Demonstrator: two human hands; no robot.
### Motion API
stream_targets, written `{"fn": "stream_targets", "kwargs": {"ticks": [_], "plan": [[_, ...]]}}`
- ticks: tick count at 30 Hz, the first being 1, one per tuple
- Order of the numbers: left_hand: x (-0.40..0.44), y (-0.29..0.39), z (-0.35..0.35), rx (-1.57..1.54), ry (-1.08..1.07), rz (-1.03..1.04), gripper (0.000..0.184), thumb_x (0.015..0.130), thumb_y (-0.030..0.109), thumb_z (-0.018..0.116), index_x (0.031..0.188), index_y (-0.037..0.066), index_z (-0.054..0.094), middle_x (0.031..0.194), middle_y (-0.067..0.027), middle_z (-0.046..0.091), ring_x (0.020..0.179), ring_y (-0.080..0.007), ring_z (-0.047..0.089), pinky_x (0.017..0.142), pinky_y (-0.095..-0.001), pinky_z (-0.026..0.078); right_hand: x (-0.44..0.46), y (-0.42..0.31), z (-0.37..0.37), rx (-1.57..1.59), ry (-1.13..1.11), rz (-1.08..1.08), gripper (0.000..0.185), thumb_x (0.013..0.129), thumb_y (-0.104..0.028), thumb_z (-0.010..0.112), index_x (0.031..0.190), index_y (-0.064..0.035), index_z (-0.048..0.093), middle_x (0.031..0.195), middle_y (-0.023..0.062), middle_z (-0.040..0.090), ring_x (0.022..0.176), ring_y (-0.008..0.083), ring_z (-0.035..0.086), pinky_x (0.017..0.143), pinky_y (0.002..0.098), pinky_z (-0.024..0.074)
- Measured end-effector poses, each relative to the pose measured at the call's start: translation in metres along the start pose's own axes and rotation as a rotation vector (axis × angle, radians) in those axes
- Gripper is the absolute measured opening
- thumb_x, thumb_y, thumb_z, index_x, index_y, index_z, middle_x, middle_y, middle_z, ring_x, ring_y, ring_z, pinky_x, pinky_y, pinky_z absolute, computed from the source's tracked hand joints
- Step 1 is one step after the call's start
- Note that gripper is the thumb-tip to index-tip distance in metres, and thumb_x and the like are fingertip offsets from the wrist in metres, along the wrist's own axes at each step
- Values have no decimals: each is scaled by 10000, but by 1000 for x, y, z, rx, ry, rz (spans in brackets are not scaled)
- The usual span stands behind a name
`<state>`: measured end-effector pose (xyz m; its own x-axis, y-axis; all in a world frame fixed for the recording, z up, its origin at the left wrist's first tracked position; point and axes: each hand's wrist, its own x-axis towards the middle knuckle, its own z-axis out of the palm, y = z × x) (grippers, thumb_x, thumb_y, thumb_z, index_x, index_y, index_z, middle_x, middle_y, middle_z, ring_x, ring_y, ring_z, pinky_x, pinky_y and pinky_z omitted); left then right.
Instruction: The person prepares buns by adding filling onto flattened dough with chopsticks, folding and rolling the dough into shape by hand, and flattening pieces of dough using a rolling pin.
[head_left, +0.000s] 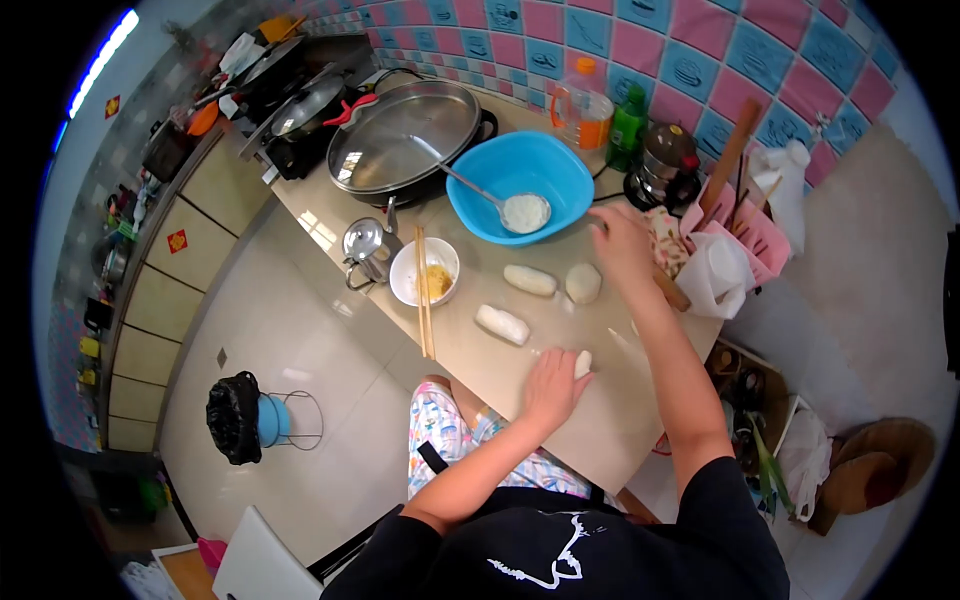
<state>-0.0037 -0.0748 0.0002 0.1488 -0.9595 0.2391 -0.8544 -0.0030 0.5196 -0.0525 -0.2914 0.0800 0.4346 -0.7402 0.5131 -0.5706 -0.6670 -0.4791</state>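
Observation:
My left hand (552, 388) rests on the table's near side, its fingers closed around a small piece of dough (583, 364) whose end shows by the thumb. My right hand (622, 245) is stretched forward beside the blue basin (470, 205), fingers apart, with nothing visible in it. Inside the basin lies a ladle (526, 212) with white flour in its bowl. Between my hands and the basin sit two dough rolls, one nearer (502, 324) and one farther (530, 280), plus a flattened round of dough (583, 283).
Chopsticks (426, 310) lie across a white bowl (405, 283) with yellow residue. A steel pot (368, 248) stands at the left edge; a lidded electric pan (405, 135) is behind. At right are a wooden rod (670, 288), a pink utensil basket (765, 262), and a green bottle (627, 130).

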Motion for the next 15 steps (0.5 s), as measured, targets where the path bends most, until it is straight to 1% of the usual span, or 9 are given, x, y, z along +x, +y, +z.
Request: {"fn": "stream_targets", "kwargs": {"ticks": [2, 3, 5, 6, 8, 9, 11, 15], "plan": [[2, -7, 3, -287, 128, -103, 397, 805, 222, 690, 1098, 9, 528, 967, -164, 576, 891, -321, 563, 747, -380, 471, 36, -18, 31, 178, -196, -15, 244, 740, -75, 687, 983, -80, 672, 968, 126, 635, 912, 289, 600, 820, 394, 480], [6, -9, 0, -291, 137, -107, 397, 805, 222, 690, 1098, 9, 528, 967, -164, 576, 891, -321, 563, 747, -380, 471, 51, -28, 47, 174, -201, -25, 244, 740, -75, 687, 983, -80, 672, 968, 126, 635, 912, 289, 600, 820, 394, 480], [13, -13, -8, -743, 37, -441, 399, 884, 245, 633, 1163, -10, 506, 992, -142, 603, 889, -246, 591, 766, -323, 477, 75, -41, 77, -32, -529, 44, 174, 756, -79, 658, 927, -66, 690, 987, 146, 657, 963, 321, 616, 815, 417, 493], [15, -19, -10, -747, 46, -445, 399, 884, 245, 633, 1163, -10, 506, 992, -142, 603, 889, -246, 591, 766, -323, 477, 82, -40, 91, -34, -535, 36, 174, 756, -79, 658, 927, -66, 690, 987, 146, 657, 963, 321, 616, 815, 417, 493], [15, -30, -11, -1169, -93, -649, 368, 935, 252, 572, 1198, 4, 501, 960, -66, 599, 818, -118, 556, 710, -261, 464, 94, -38, 119, -251, -679, 35, 266, 675, -82, 744, 937, -91, 696, 1001, 123, 660, 946, 305, 627, 813, 389, 503], [15, -34, -17, -1174, -84, -652, 368, 935, 252, 572, 1198, 4, 501, 960, -66, 599, 818, -118, 556, 710, -261, 464, 99, -34, 133, -254, -684, 26, 266, 675, -82, 744, 937, -91, 696, 1001, 123, 660, 946, 305, 627, 813, 389, 503], [11, -34, -27, -1219, -102, -673, 390, 938, 282, 572, 1195, -3, 500, 981, -54, 591, 876, -108, 544, 772, -259, 459, 104, -20, 152, -341, -832, 17, 267, 649, -68, 750, 910, -96, 703, 966, 131, 665, 918, 312, 631, 805, 394, 504], [8, -42, -23, -1308, -74, -702, 389, 939, 286, 572, 1198, 4, 506, 989, -60, 593, 884, -113, 548, 773, -258, 460, 105, -9, 164, -291, -779, 53, 239, 645, -50, 742, 878, -95, 709, 962, 141, 665, 901, 317, 634, 788, 391, 506]]}}
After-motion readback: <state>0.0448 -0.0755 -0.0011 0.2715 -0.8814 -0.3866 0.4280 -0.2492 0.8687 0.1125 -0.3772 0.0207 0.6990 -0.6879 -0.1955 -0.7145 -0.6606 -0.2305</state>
